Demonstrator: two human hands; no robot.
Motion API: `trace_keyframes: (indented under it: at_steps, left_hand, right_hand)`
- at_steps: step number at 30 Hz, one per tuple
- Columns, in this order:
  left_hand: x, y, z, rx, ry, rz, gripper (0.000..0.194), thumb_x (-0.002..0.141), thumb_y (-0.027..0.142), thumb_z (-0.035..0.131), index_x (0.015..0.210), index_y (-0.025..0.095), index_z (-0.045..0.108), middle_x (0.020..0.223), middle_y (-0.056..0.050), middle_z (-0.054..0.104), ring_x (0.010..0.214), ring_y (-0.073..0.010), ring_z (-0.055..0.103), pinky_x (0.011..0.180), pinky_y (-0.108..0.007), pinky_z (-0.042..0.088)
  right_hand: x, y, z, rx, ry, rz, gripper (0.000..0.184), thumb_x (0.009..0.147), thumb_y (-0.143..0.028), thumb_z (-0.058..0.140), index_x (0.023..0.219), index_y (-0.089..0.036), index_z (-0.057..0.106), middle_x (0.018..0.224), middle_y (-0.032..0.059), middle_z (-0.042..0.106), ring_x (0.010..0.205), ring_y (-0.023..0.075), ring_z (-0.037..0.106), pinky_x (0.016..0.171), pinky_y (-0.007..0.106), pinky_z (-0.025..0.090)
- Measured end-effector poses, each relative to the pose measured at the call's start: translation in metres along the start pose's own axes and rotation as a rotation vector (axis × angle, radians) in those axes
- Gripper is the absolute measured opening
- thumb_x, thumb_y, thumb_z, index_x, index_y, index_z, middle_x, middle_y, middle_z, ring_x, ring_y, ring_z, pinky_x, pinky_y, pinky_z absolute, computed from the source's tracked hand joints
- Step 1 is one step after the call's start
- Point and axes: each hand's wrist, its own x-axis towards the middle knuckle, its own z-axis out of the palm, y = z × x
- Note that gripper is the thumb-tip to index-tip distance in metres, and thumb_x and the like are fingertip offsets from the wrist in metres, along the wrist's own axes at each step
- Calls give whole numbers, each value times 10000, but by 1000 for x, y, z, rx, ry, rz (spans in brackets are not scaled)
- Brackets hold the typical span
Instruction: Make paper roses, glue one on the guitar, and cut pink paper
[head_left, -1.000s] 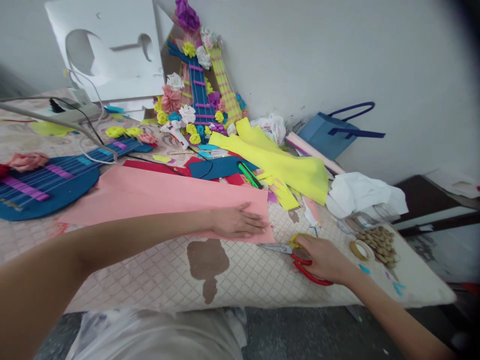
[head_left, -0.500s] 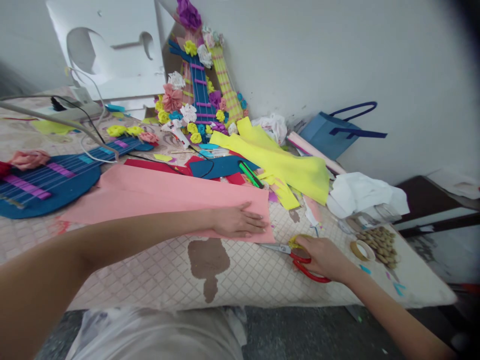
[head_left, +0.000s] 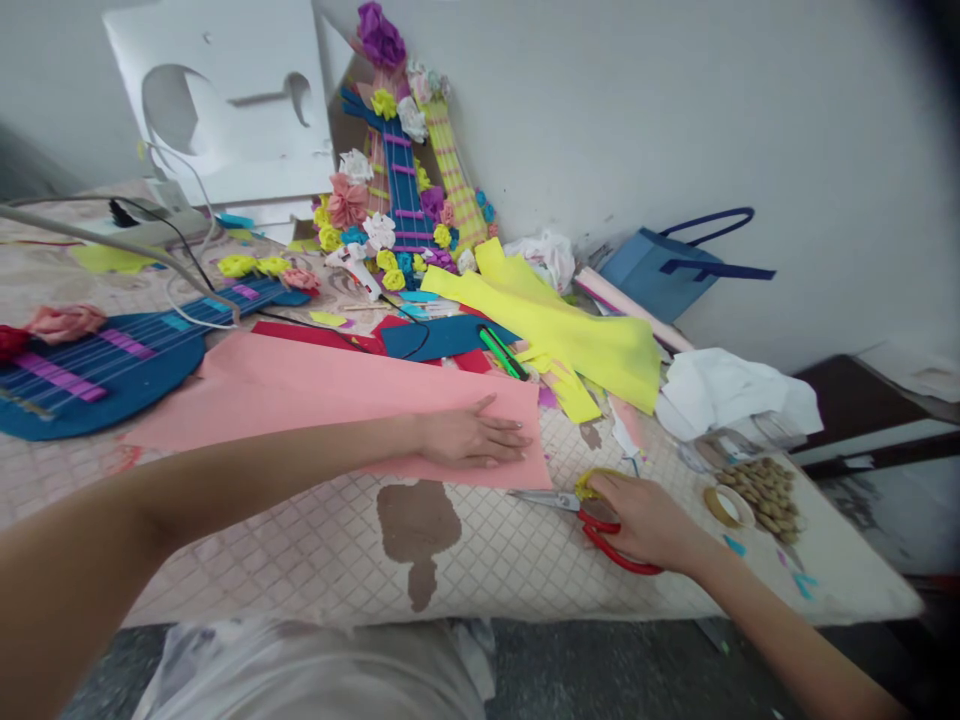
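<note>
A long pink sheet [head_left: 337, 385], paper or felt, lies across the table in front of me. Flat on its right part rests my left hand [head_left: 472, 437], fingers stretched out and holding nothing. My right hand [head_left: 637, 515] is wrapped round a pair of scissors [head_left: 600, 527] with red handles, one loop bound in yellow. The blades point left, close by the sheet's lower right corner. Whether they touch the sheet I cannot tell.
Behind the sheet lie a green utility knife [head_left: 502, 352], yellow sheets [head_left: 555, 320] and a glue gun [head_left: 355, 270]. A blue paper guitar [head_left: 105, 365] is on the left. On the right are a tape roll [head_left: 727, 507], peanuts [head_left: 766, 495] and white plastic [head_left: 739, 390].
My left hand has slid slightly left on the pink sheet. The scissors have shifted a little left, and the whole view has moved slightly.
</note>
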Motion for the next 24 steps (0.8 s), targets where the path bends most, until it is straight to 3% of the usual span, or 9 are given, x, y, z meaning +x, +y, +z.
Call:
trace_keyframes:
  at_steps: [10, 14, 19, 24]
  left_hand:
    - [-2, -3, 6, -18, 0, -15, 478, 951, 350, 295, 1428, 361, 263, 1493, 56, 299, 1410, -133, 174, 1151, -371, 53]
    - [-2, -4, 7, 20, 28, 22, 484, 954, 340, 297, 1436, 327, 257, 1485, 24, 324, 1402, -148, 207, 1150, -405, 42]
    - [-1, -5, 6, 55, 34, 50, 478, 964, 356, 273, 1434, 274, 282, 1483, -19, 335, 1398, -178, 226, 1141, -465, -6]
    - [-2, -3, 1, 3, 44, -9, 479, 952, 357, 313, 1429, 335, 275, 1494, 18, 305, 1399, -161, 221, 1150, -437, 51]
  right_hand:
    - [3, 1, 2, -9, -4, -10, 163, 791, -298, 560, 897, -210, 473, 830, 54, 642, 791, 232, 626, 626, 290, 392]
    - [0, 2, 3, -16, 1, -7, 118, 811, -296, 531, 872, -213, 475, 808, 48, 639, 757, 228, 621, 602, 288, 385]
    - [-2, -3, 1, 29, 31, 10, 155, 786, -287, 553, 896, -213, 473, 873, 60, 631, 819, 231, 605, 678, 306, 414]
    - [-1, -6, 3, 34, 25, 29, 187, 771, -314, 578, 877, -213, 462, 847, 60, 630, 793, 235, 605, 660, 312, 416]
